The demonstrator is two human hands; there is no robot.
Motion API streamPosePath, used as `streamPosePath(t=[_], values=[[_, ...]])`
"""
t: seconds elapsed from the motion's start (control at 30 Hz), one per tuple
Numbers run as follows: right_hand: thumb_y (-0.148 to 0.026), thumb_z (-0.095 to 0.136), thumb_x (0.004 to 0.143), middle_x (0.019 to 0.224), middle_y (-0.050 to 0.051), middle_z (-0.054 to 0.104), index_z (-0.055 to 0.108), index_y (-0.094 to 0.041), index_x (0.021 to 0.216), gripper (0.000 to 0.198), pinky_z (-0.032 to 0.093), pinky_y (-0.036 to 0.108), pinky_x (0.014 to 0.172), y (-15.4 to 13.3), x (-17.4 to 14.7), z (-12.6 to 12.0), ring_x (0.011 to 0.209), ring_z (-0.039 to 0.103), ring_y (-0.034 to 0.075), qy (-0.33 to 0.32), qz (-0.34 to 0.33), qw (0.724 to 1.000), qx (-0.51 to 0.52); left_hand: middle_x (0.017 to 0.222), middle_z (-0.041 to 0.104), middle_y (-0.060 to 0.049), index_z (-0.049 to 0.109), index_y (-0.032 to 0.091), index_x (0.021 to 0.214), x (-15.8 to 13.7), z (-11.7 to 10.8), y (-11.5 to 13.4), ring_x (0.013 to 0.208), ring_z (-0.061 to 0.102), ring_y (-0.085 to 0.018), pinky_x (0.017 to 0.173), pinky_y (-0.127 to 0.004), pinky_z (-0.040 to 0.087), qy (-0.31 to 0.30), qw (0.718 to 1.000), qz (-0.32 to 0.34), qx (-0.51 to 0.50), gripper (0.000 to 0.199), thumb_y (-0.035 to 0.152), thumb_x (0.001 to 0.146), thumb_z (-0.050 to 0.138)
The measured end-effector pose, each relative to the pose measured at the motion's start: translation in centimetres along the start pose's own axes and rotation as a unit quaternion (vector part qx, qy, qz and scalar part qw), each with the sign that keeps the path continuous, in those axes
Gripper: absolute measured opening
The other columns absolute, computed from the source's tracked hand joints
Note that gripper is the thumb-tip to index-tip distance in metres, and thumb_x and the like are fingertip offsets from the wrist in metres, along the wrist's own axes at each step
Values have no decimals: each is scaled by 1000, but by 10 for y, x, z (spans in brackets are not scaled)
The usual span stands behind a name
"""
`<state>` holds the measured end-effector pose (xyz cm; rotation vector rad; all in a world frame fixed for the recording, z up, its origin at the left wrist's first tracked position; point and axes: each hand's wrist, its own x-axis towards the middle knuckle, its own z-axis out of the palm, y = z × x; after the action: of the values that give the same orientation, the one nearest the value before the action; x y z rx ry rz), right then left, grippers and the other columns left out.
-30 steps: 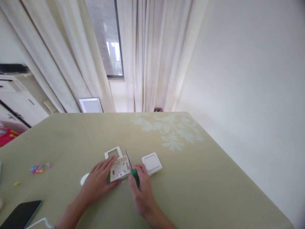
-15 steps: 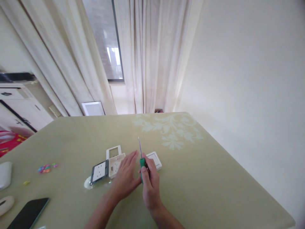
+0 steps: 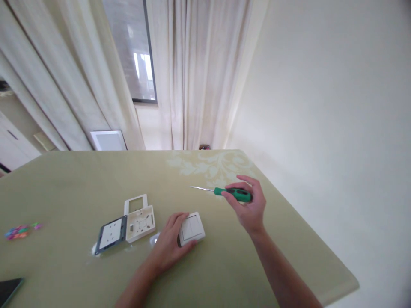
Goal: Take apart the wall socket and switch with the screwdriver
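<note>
My right hand (image 3: 248,203) is closed around the green handle of a screwdriver (image 3: 236,194), held above the table with its metal shaft pointing left. My left hand (image 3: 171,239) grips a white wall switch (image 3: 192,229) lying on the table, fingers along its far edge and thumb along the near one. Left of that hand lies an open white back box (image 3: 141,223). A socket panel with a dark frame (image 3: 111,234) leans against the box's left side. Behind the box rests a white cover frame (image 3: 126,206).
A green tablecloth (image 3: 224,265) with a pale floral pattern covers the table. Small colourful pieces (image 3: 21,232) lie at the far left, and a dark phone (image 3: 9,291) shows at the lower left edge. Curtains (image 3: 199,85) hang behind; a wall (image 3: 321,128) rises on the right.
My right hand has moved right with the screwdriver, whose shaft has turned from upward to leftward. My left hand has moved onto the wall switch. The view has shifted right.
</note>
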<state>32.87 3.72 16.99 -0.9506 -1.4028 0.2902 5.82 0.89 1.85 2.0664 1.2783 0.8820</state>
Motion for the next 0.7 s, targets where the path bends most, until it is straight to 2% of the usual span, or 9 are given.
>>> streamPosePath(t=[0.1, 0.23, 0.33, 0.5, 0.63, 0.7], values=[[-27, 87, 90, 84, -2, 77, 67, -26, 122, 38, 61, 26, 64, -13, 14, 16, 67, 73, 16, 15, -63, 998, -1, 143, 64, -15, 62, 24, 143, 2, -5, 10, 133, 65, -36, 116, -53, 55, -7, 999, -17, -28, 61, 45, 89, 80], [-22, 74, 98, 75, -4, 69, 67, -24, 100, 8, 51, 19, 56, -19, 8, 44, 57, 64, 10, -48, -107, 993, -20, 141, 67, -12, 62, 28, 141, 1, -14, 14, 129, 67, -34, 111, -50, 58, -43, 997, -34, -54, 57, 45, 90, 80], [-21, 72, 98, 72, -5, 64, 62, -23, 90, 13, 47, 18, 55, -19, 2, 52, 55, 57, 8, -107, -115, 987, -26, 143, 68, -12, 60, 29, 144, 0, -17, 13, 131, 66, -35, 113, -52, 56, -57, 996, -46, -58, 55, 46, 94, 76], [-20, 69, 98, 64, -8, 55, 56, -24, 84, 19, 41, 19, 53, -14, 2, 51, 50, 48, 7, -127, -129, 982, -44, 150, 66, -14, 59, 28, 150, -2, -16, 9, 138, 63, -38, 118, -57, 52, -72, 995, -32, -56, 58, 50, 98, 72], [-19, 64, 97, 64, -8, 56, 54, -25, 82, 19, 40, 20, 54, -6, -3, 62, 52, 48, 8, -212, -142, 966, -46, 154, 65, -13, 59, 28, 152, -3, -14, 4, 141, 62, -37, 119, -55, 52, -66, 997, -27, -40, 58, 47, 98, 72], [-18, 64, 97, 65, -8, 57, 53, -25, 82, 19, 40, 20, 54, -6, -8, 69, 51, 47, 8, -218, -141, 965, -28, 156, 64, -12, 59, 28, 153, -4, -13, 3, 142, 62, -37, 118, -54, 54, -62, 997, -25, -31, 59, 44, 98, 73]])
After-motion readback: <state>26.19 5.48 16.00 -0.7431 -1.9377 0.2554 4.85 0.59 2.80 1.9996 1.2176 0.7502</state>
